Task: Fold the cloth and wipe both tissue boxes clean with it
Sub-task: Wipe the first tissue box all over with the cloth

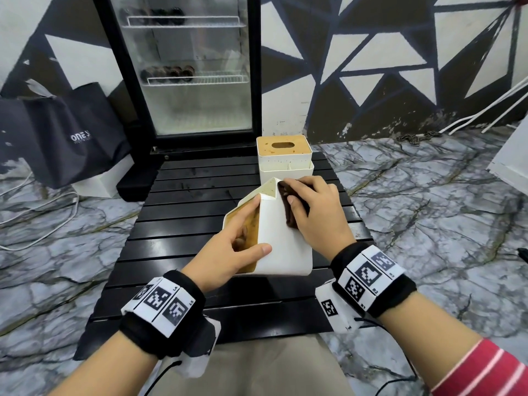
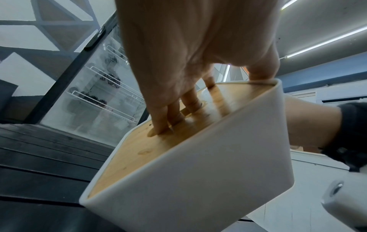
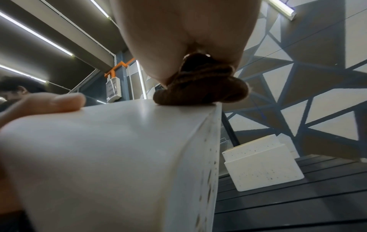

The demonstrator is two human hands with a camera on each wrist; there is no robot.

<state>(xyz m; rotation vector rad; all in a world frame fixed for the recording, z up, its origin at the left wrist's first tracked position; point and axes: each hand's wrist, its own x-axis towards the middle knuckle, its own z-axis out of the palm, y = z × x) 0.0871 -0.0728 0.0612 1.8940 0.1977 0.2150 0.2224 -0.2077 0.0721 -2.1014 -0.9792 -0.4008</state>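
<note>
A white tissue box [image 1: 281, 241] with a wooden lid is held tilted above the black slatted table [image 1: 183, 212]. My left hand [image 1: 237, 247] grips it, fingers hooked into the lid's slot [image 2: 158, 133] and thumb on the white side. My right hand [image 1: 308, 210] presses a folded dark brown cloth [image 1: 288, 207] on the box's upper white side, near its far edge; the cloth [image 3: 200, 87] is bunched under the palm. The box's far face [image 3: 206, 172] is speckled with brown spots. A second white tissue box [image 1: 284, 160] stands upright at the table's far end, also spotted [image 3: 262, 166].
A glass-door fridge [image 1: 185, 67] stands behind the table. A dark bag [image 1: 71, 132] leans against the wall at left. White cables [image 1: 34, 218] lie on the marble floor at left, pipes [image 1: 485, 110] at right.
</note>
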